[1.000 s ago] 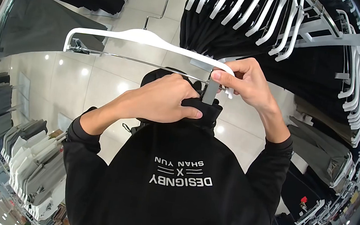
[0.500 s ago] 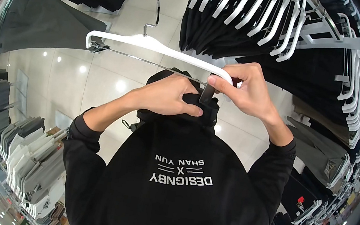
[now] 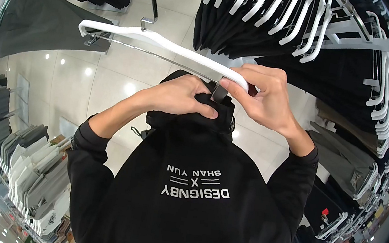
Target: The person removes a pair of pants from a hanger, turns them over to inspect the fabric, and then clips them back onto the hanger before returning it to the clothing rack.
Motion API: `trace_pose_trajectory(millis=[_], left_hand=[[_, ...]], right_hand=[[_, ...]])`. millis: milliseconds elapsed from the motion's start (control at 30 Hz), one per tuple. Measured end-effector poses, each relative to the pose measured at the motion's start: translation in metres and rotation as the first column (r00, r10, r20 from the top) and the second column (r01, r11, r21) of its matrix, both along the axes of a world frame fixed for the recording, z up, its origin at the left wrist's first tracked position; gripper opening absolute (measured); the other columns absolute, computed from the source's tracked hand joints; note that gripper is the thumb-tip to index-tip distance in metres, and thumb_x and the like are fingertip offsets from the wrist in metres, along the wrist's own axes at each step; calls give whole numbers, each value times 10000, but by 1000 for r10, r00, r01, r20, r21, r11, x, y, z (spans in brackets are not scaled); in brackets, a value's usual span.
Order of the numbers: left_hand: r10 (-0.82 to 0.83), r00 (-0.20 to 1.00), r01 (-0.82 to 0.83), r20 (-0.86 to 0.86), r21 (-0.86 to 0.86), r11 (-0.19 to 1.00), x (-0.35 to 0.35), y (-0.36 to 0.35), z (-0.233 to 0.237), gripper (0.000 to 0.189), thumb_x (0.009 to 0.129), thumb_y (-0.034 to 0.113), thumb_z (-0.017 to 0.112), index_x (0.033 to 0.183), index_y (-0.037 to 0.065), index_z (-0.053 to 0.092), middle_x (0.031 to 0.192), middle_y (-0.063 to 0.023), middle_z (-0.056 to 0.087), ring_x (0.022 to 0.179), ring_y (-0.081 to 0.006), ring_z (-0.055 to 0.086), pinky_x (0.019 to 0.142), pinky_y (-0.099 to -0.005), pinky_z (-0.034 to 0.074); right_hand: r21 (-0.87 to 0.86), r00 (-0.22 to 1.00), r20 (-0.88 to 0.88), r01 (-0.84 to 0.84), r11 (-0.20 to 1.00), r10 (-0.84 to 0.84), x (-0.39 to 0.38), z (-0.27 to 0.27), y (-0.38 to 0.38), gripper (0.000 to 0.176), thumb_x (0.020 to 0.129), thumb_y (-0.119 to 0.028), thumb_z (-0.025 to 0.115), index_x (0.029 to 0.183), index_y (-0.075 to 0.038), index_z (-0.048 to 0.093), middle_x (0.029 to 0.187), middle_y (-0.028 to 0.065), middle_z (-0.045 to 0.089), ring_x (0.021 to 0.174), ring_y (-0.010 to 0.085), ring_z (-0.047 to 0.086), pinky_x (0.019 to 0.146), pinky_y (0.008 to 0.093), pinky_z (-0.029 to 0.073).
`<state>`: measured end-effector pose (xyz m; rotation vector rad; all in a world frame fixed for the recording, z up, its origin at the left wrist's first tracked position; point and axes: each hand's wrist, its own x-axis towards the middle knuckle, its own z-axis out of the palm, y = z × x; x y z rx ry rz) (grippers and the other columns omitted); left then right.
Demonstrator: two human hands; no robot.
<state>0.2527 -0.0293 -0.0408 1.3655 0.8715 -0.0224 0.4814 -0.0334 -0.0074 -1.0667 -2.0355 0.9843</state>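
Note:
A white hanger (image 3: pixel 165 43) with a metal bar and a chrome hook (image 3: pixel 153 6) tilts in front of me, its right end lower. My right hand (image 3: pixel 265 94) is closed on that right end, thumb against the grey metal clip (image 3: pixel 219 93). My left hand (image 3: pixel 181 94) grips a folded black garment (image 3: pixel 224 118) just below the clip, its thumb pressed on the cloth. Whether the clip's jaws have the fabric is hidden. At the hanger's far left end, the other clip (image 3: pixel 94 38) has nothing in it.
Black trousers on white hangers (image 3: pixel 265 7) hang from a rail at the upper right, close to my right hand. Grey trousers (image 3: pixel 52 22) hang at the upper left, behind the hanger's left end. Racks of clothes (image 3: pixel 43 175) line both sides over a tiled floor (image 3: pixel 121 79).
The hanger has shifted left and slightly up at its left end, and its hook has tipped further left. Both hands keep their grip, the right one having moved slightly left.

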Motion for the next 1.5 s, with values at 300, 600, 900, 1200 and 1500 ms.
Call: trace_pose_trajectory(millis=[300, 600, 900, 1200, 1500], left_hand=[[66, 997, -70, 50, 79, 994, -2, -6, -4, 437, 836, 388, 831, 910, -31, 729, 881, -82, 617, 843, -176, 526, 749, -349, 419], [-57, 998, 52, 4, 322, 945, -5, -18, 11, 441, 889, 303, 797, 708, -49, 603, 578, -125, 485, 551, -230, 437, 593, -401, 396], [-7, 1000, -3, 25, 381, 925, -4, -23, 30, 254, 905, 238, 783, 903, -13, 745, 625, -155, 584, 572, -275, 547, 613, -399, 446], [255, 961, -262, 106, 58, 963, -7, -21, 15, 244, 868, 152, 840, 975, -37, 730, 851, 14, 698, 748, -46, 583, 653, -254, 476], [370, 880, -304, 297, -246, 920, -8, -30, -9, 171, 890, 73, 808, 979, -45, 721, 857, 5, 674, 769, -62, 570, 683, -256, 483]], right_hand=[[98, 999, -19, -46, 994, 48, -3, 0, -4, 117, 865, -30, 786, 966, 28, 782, 647, 66, 619, 507, 126, 512, 460, 285, 351], [46, 995, -75, -55, 997, 58, 3, -4, 1, 83, 856, -86, 808, 892, -12, 792, 655, 59, 646, 487, 133, 511, 447, 287, 344], [-20, 983, -133, -132, 991, 128, 11, -11, 7, 140, 874, -127, 811, 914, 5, 789, 658, 66, 643, 491, 139, 493, 461, 295, 352], [-279, 987, -126, -134, 951, 102, 18, -22, 12, 279, 932, -251, 781, 825, 6, 767, 607, 30, 602, 522, 82, 473, 483, 285, 333], [-477, 989, -139, -119, 871, 59, 20, -33, -2, 296, 941, -277, 781, 847, 4, 790, 582, 6, 572, 540, 57, 416, 487, 287, 312]])
